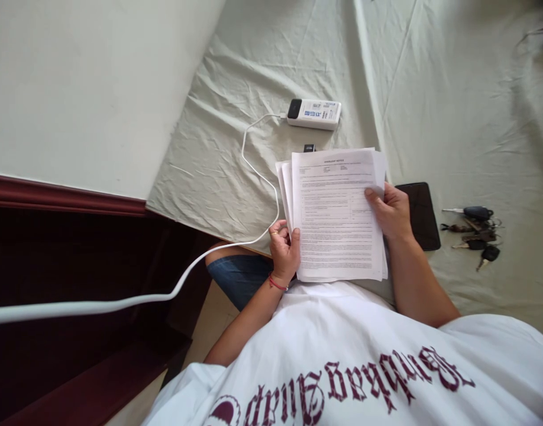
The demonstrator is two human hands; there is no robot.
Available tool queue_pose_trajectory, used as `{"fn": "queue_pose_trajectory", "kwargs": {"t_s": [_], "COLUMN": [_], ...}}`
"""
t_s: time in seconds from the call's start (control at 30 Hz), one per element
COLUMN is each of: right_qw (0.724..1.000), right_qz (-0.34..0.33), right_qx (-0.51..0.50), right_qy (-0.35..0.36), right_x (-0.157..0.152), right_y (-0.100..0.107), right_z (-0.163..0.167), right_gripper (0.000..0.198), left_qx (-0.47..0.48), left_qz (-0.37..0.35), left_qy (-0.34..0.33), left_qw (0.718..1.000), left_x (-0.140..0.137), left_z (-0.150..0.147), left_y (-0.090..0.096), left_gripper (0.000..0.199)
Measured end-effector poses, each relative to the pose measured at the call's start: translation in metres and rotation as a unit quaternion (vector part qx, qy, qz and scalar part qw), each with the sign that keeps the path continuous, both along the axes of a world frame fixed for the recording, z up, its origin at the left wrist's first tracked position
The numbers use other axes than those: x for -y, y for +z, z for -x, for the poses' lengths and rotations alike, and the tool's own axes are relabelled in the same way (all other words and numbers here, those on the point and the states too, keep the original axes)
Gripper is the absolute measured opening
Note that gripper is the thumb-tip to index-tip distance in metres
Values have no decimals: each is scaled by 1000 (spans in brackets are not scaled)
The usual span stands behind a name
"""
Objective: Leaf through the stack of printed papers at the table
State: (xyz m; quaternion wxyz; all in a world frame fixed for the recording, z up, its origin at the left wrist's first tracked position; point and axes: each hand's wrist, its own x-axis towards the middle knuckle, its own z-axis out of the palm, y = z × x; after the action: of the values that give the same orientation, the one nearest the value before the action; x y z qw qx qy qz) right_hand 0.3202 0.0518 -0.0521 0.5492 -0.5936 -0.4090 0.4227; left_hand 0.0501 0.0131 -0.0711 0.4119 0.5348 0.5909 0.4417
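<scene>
Both hands gripped the papers [338,213] over the lap at the bed [218,154] edge, left hand [284,248] low-left, right hand [392,212] mid-right; best squared by tapping edges, thumbs on top.

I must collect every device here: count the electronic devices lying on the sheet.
2: a white power bank above the papers, cable plugged in, and a dark phone beside the right hand. Papers may hide others.
</scene>
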Motion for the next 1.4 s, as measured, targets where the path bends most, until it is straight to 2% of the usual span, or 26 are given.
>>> {"fn": "queue_pose_trajectory", "kwargs": {"t_s": [0.13, 0.3, 0.6, 0.73, 0.9, 1.13, 1.4], "right_qw": [1000, 996, 990, 988, 992, 993, 989], "right_qz": [-1, -17, -12, -12, -6, -24, -21], "right_qx": [9, 5, 99, 84, 74, 94, 120], "right_qy": [-4, -84, -98, -130, -104, -71, -80], "right_x": [-1, -8, -10, -8, -5, -5, -6], "right_y": [2, -2, -10, -4, 4, 3, -2], "right_z": [3, 0, -10, -16, -16, -8, -1], "right_gripper": [32, 27, 13, 17, 16, 14, 14], "left_qx": [-21, -57, -45, -63, -75, -101, -138], "left_qz": [-10, -17, -13, -27, -24, 0, -16], "left_qy": [-16, -2, 26, 30, 33, 27, 29], "left_qw": [1000, 998, 999, 997, 996, 995, 990], "left_x": [1, 0, -2, -3, -2, -2, -2], "left_z": [-1, 2, 0, -1, -1, -1, 2], "left_y": [1, -1, 2, 3, 3, 5, -2], "left_gripper": [49, 42, 38, 37, 40, 53, 45]}}
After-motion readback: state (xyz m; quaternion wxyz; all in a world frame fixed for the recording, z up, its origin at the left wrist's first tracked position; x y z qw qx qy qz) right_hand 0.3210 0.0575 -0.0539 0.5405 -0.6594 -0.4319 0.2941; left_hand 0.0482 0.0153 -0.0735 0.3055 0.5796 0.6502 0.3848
